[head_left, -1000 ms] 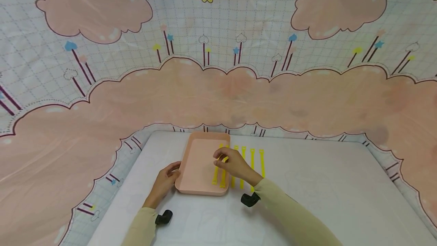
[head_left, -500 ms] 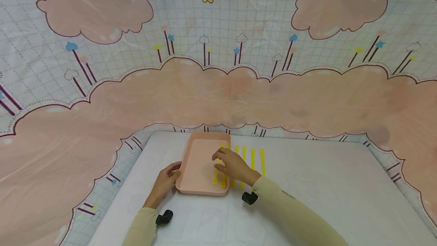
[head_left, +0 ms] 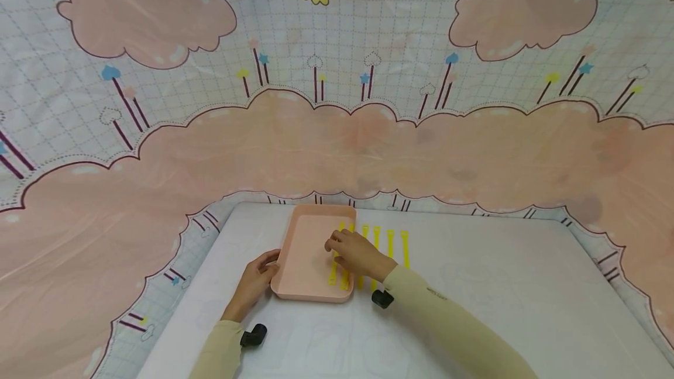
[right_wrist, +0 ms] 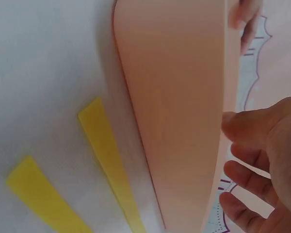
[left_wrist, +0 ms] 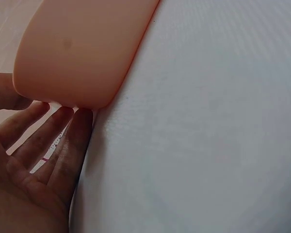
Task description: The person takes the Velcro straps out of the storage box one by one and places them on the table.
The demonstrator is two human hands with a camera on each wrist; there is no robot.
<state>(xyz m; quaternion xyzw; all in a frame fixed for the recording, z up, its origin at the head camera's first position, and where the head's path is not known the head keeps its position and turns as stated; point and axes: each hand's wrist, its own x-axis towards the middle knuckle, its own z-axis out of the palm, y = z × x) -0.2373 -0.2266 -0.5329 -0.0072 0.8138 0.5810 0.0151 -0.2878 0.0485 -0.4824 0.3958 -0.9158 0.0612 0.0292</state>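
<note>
A pink tray (head_left: 308, 250) lies on the white table. My left hand (head_left: 254, 281) rests at its left side; in the left wrist view its fairly straight fingertips touch the outer wall, with the thumb by the rim. Over the tray's right part, my right hand (head_left: 358, 251) has loosely bent fingers, and nothing shows between them. Beneath it, two thin yellow strips with widened ends, wrench-like (head_left: 333, 276), lie lengthwise in the tray, partly hidden by the hand. In the right wrist view the thumb overlaps the tray rim (right_wrist: 223, 73).
Several similar yellow strips (head_left: 405, 247) stand in a row on the table (head_left: 500, 285), just right of the tray and partly covered by the right hand and forearm. A patterned cloth (head_left: 400, 151) hangs behind the table. Each wrist carries a small black camera (head_left: 382, 298).
My right hand has shifted slightly left over the tray, its thumb and forefinger no longer curled close together as a second ago. The left hand and tray stay put.
</note>
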